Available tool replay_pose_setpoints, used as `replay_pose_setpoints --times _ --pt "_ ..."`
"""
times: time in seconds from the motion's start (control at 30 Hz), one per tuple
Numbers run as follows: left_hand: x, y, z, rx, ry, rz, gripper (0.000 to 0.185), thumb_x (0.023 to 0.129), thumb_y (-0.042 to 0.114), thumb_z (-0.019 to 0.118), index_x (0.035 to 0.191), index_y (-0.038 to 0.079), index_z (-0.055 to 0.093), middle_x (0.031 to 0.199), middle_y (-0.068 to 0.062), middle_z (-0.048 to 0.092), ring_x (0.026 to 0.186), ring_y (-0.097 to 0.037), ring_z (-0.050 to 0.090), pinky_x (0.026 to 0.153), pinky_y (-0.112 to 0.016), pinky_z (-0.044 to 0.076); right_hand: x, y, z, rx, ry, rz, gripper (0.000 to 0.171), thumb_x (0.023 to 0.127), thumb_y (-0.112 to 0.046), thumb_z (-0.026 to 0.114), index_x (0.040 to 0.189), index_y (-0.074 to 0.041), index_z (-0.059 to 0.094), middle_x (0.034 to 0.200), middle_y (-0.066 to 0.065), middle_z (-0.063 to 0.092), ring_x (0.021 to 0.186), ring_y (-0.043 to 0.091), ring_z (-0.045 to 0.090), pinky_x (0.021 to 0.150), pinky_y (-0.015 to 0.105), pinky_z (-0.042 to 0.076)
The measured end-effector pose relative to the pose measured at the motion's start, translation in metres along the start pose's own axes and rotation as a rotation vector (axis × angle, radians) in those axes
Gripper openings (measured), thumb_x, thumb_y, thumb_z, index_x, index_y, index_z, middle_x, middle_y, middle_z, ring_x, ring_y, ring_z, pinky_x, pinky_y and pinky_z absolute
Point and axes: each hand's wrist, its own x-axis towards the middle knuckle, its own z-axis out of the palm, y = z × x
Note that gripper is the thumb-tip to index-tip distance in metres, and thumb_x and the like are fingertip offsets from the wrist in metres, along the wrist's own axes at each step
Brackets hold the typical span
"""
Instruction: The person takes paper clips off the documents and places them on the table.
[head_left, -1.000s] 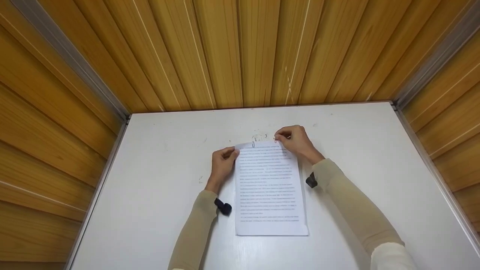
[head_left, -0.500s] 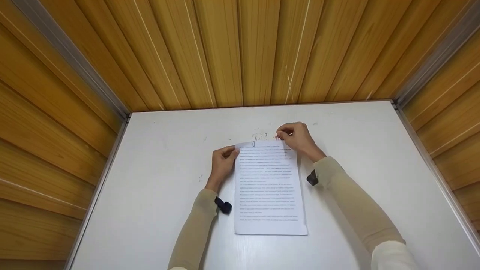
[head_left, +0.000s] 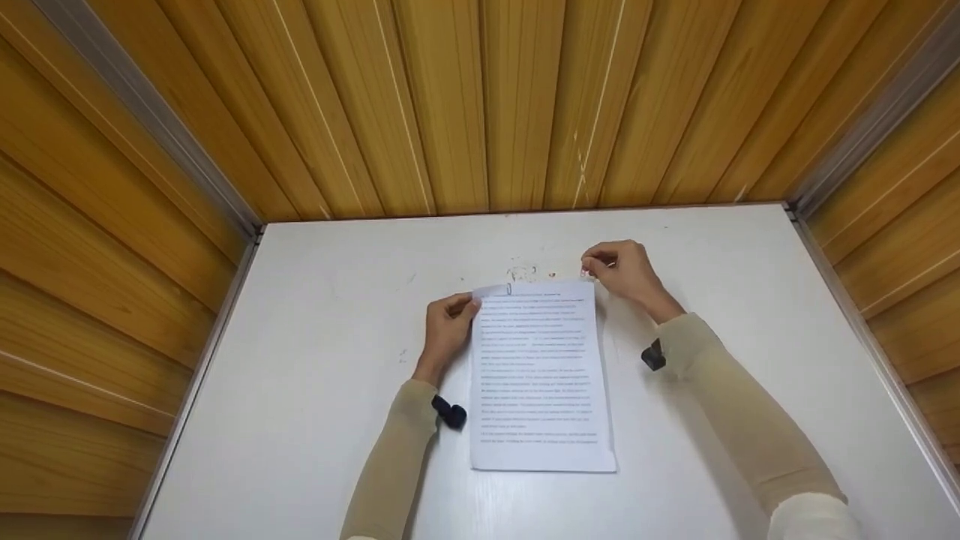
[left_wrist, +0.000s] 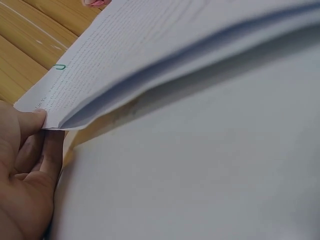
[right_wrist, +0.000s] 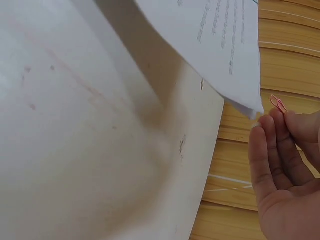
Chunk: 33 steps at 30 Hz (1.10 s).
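A stack of printed sheets (head_left: 540, 375) lies on the white table (head_left: 315, 337). My left hand (head_left: 450, 319) pinches its top-left corner, thumb on top; in the left wrist view that corner (left_wrist: 50, 112) is lifted off the table by the fingers (left_wrist: 30, 160). A green paper clip (head_left: 509, 289) sits on the top edge, also seen as the clip (left_wrist: 60, 67). My right hand (head_left: 619, 270) hovers just beyond the top-right corner and pinches a pink paper clip (right_wrist: 278, 104) at its fingertips (right_wrist: 270, 135), close to the sheets' corner (right_wrist: 252, 105).
A few loose paper clips (head_left: 521, 271) lie on the table behind the sheets. Wooden slat walls (head_left: 487, 105) close the table in at the back and both sides. Small black cameras sit on the left wrist (head_left: 450, 412) and right wrist (head_left: 652, 356).
My right hand has moved right from the loose clips behind the sheets' top edge to the top-right corner, carrying a pink clip. The left hand has kept its hold.
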Motion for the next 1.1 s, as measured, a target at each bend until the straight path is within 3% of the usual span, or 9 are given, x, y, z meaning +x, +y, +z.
replay_pose_setpoints --times 0.2,0.57,0.83,1.1 --pt "-0.001 0.0 -0.001 -0.002 -0.017 0.019 0.025 0.104 0.015 0.072 0.124 0.0 0.077 0.113 -0.013 0.08 0.097 -0.02 0.076 0.085 -0.027 0.059 -0.008 0.014 -0.016 -0.012 -0.01 0.017 0.014 0.103 -0.008 0.069 0.103 -0.001 0.081 0.089 0.014 0.077 0.078 0.015 0.066 0.064 0.018 0.048" --pt "-0.001 0.0 -0.001 0.007 -0.002 0.008 0.024 0.103 0.015 0.072 0.123 0.002 0.078 0.113 -0.012 0.08 0.099 -0.02 0.076 0.086 -0.03 0.06 -0.025 0.045 -0.031 -0.076 -0.117 0.131 0.017 0.106 -0.011 0.066 0.113 -0.001 0.079 0.102 0.014 0.077 0.091 0.021 0.064 0.074 0.018 0.049" --pt "-0.001 0.0 0.001 0.003 0.002 0.01 0.024 0.103 0.015 0.072 0.122 0.001 0.078 0.113 -0.013 0.08 0.098 -0.02 0.076 0.088 -0.031 0.06 -0.032 0.064 -0.041 -0.122 -0.224 0.26 0.017 0.109 -0.015 0.063 0.115 -0.008 0.077 0.106 0.011 0.072 0.096 0.025 0.061 0.081 0.031 0.052" --pt "0.001 -0.002 0.0 -0.009 0.002 0.026 0.024 0.102 0.012 0.074 0.121 -0.001 0.078 0.109 -0.016 0.08 0.097 -0.023 0.077 0.084 -0.026 0.059 -0.032 0.066 -0.041 -0.182 -0.248 0.214 0.018 0.108 -0.015 0.064 0.113 -0.006 0.079 0.109 0.013 0.074 0.098 0.026 0.062 0.088 0.039 0.052"
